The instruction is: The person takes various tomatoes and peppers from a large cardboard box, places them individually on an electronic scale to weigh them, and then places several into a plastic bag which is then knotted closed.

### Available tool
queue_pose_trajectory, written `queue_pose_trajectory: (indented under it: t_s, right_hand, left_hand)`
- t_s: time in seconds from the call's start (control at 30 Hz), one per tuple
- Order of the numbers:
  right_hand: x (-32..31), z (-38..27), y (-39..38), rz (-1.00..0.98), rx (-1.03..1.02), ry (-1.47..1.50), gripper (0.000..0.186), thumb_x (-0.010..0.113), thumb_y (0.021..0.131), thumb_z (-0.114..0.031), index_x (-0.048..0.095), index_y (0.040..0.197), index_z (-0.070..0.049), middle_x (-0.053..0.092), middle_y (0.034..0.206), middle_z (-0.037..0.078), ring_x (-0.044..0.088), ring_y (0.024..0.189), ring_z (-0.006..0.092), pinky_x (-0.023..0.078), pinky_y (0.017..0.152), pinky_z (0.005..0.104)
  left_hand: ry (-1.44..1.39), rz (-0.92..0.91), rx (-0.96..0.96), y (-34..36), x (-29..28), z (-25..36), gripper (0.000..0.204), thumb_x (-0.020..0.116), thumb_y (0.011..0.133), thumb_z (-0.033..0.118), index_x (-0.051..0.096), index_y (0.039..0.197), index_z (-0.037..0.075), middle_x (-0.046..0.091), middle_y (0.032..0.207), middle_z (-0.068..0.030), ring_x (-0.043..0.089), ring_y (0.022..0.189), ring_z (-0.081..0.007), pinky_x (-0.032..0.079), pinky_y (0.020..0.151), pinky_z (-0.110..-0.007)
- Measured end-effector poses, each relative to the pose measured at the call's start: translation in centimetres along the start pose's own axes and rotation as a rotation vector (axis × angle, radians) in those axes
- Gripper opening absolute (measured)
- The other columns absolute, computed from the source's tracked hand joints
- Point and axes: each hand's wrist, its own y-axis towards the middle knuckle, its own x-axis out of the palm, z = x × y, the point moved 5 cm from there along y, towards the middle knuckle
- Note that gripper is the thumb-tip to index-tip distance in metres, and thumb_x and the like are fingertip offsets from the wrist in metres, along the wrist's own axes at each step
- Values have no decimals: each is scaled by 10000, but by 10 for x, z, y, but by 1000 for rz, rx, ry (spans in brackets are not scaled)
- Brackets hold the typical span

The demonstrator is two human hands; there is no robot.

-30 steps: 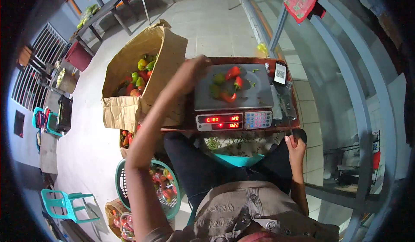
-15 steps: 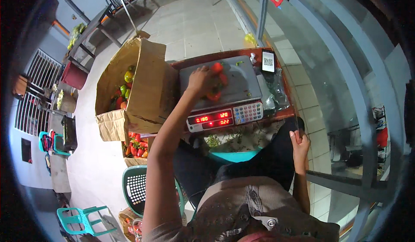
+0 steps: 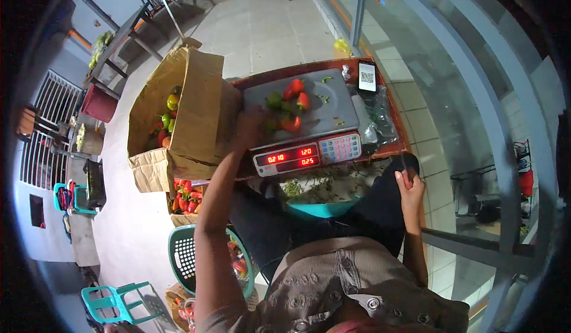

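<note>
Several red and green peppers [image 3: 293, 89] lie on the left half of the grey tray [image 3: 336, 107] of a digital scale. At that tray's left edge, beside the peppers, is my left hand [image 3: 253, 128], smeared by motion, so its fingers cannot be made out. The scale's front panel [image 3: 285, 158] glows with red digits. My right hand [image 3: 410, 190] is closed above my right thigh, its fingers pinched around a thin dark blade-like thing [image 3: 404, 163] that points away from me.
A tall cardboard box [image 3: 205, 101] holding peppers stands left of the scale. A phone [image 3: 367, 76] and clear plastic bags [image 3: 380, 122] lie on its right. Below are a turquoise basin [image 3: 324, 209], a box of red peppers [image 3: 187, 199] and a green basket [image 3: 183, 255]. Glass panels line the right.
My left hand has drawn back from over the peppers to the tray's left edge, uncovering the peppers. The scale's digits have changed. My right hand stays nearly in place.
</note>
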Motion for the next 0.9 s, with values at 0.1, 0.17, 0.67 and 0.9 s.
queue_pose_trajectory:
  t_s: [0.1, 0.17, 0.67, 0.9]
  right_hand:
    - [1, -14, -4, -10, -6, 63, 381, 686, 832, -313, 598, 800, 57, 625, 692, 154, 578, 606, 204, 449, 595, 331]
    - [8, -23, -4, -28, -39, 96, 369, 683, 836, -300, 612, 831, 61, 637, 698, 144, 593, 632, 175, 457, 609, 314]
    - [39, -34, -18, -178, -196, 53, 213, 714, 787, -182, 619, 848, -2, 580, 642, 101, 499, 512, 159, 414, 499, 306]
    - [33, -24, -26, -226, -168, -48, 210, 725, 762, -149, 610, 848, 4, 587, 650, 110, 535, 516, 214, 425, 509, 312]
  left_hand:
    - [-259, 39, -103, -19, 15, -43, 384, 649, 725, 93, 561, 1098, 65, 578, 1040, -131, 567, 961, -316, 460, 829, -397]
    - [-650, 133, -289, -55, 38, -87, 373, 659, 756, 140, 551, 1099, 43, 591, 1027, -124, 575, 950, -280, 451, 842, -377]
    - [-1506, -90, -510, -121, 40, 114, 423, 592, 905, 256, 435, 1238, 49, 556, 1040, -27, 532, 939, -113, 419, 840, -266]
    - [-1680, -218, -451, -94, 93, 204, 408, 635, 878, 285, 447, 1157, 54, 519, 807, 2, 516, 649, -91, 419, 576, -236]
